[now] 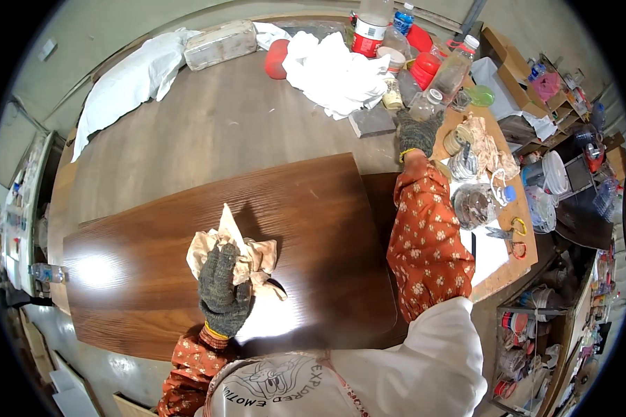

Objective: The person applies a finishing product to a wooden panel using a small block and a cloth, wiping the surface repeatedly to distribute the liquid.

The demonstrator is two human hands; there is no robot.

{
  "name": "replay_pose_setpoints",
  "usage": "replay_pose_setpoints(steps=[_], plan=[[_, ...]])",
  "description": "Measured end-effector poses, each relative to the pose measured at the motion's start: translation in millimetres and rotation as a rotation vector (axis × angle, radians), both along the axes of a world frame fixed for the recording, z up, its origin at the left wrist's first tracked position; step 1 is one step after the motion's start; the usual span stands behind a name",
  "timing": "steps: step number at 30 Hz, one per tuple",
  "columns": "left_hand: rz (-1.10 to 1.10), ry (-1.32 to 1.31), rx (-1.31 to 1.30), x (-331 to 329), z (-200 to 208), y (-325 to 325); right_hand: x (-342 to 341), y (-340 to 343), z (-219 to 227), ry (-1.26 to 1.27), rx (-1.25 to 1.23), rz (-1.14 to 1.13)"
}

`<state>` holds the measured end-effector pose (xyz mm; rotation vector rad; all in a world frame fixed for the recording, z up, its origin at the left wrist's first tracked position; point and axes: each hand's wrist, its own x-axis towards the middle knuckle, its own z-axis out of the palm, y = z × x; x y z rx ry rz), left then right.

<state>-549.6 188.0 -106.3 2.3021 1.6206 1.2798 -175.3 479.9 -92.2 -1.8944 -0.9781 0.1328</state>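
Observation:
My left hand (224, 292), in a dark grey knit glove, presses a crumpled beige cloth (261, 258) onto a glossy dark brown wood-grain panel (313, 215). Its fingers are closed over the cloth. Stretched out to the far right, my right hand (419, 133) wears a matching glove. Its fingers are around the lower part of a small clear bottle (424, 105) with a white cap; the glove hides the bottle's base. A dark grey block (372, 122) lies just left of that hand. A tape roll (458, 141) is close on its right.
White cloth (327, 69), a red-labelled bottle (368, 36) and a tall capped bottle (456, 69) crowd the back. To the right lie a beige rag (483, 142), a clear jar (474, 206) and scissors (511, 235). A small bottle (47, 272) stands by the panel's left edge.

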Motion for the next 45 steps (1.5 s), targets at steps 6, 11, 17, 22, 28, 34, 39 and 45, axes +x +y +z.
replay_pose_setpoints(steps=[6,11,17,22,28,34,39,45], plan=[[0.024,0.098,-0.019,-2,0,0,4,-10,4,-0.138,0.186,0.208],[0.016,0.137,-0.036,0,5,3,-45,-84,79,-0.554,-0.095,0.508],[-0.022,0.03,0.009,2,6,6,-69,-155,65,-1.241,-0.39,0.742],[-0.018,-0.149,-0.017,2,3,6,-94,-158,48,-1.054,-0.458,0.802],[0.02,-0.304,-0.059,2,3,2,-126,-166,84,-0.835,-0.729,0.743],[0.065,-0.31,-0.076,3,6,0,-118,-189,67,-1.083,-0.6,0.741],[0.073,-0.335,-0.097,3,1,3,-140,-147,54,-0.975,-0.533,0.701],[0.067,-0.393,-0.1,1,3,6,-108,-180,72,-0.999,-0.592,0.857]])
